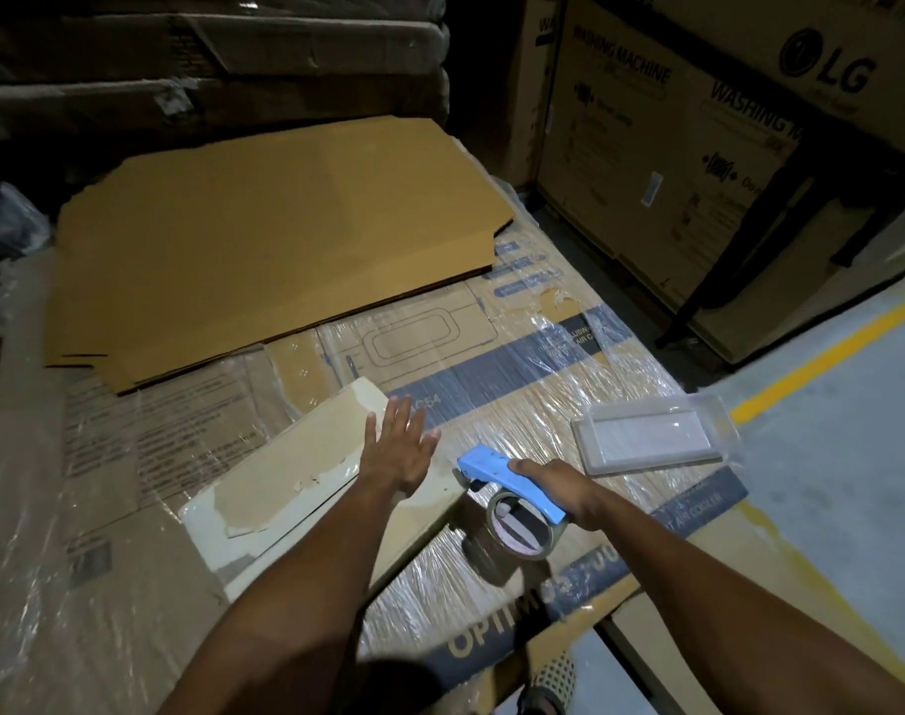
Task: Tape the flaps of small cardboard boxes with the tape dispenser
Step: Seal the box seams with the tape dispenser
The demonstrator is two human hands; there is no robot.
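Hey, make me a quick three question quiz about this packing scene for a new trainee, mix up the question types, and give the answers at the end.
1. True or false: the right hand grips the blue tape dispenser.
2. Multiple choice: the left hand is
A. flat with fingers spread over the small flattened box
B. curled round the tape roll
C. holding the clear plastic tray
3. Fill in: the clear plastic tray lies to the ____ of the dispenser, on the plastic-wrapped carton.

Key
1. True
2. A
3. right
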